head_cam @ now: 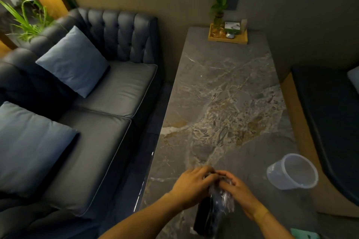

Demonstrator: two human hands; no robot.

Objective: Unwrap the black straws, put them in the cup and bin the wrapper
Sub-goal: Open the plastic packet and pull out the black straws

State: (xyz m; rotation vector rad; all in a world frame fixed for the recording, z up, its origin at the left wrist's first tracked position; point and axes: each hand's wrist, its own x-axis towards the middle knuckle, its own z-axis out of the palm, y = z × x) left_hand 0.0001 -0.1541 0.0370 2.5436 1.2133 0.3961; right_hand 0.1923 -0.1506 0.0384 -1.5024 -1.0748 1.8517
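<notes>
Over the near end of a grey marble table (223,91), my left hand (191,186) and right hand (238,188) meet fingertip to fingertip, both pinching the top of a crinkled clear wrapper (223,198) round a bundle of black straws (204,217). The bundle hangs down toward me from the hands, its lower end cut off by the frame. To the right of my right hand a clear plastic cup (293,170) sits close to the table's right edge, tilted in this wide view. Beyond the hands bare stone runs to a wooden tray (227,40) with a small plant at the far end. Left of my left hand the table edge drops to a narrow aisle and a dark tufted sofa (108,93) with blue cushions (73,60). The light is dim, and the fingertips blur into the plastic.
</notes>
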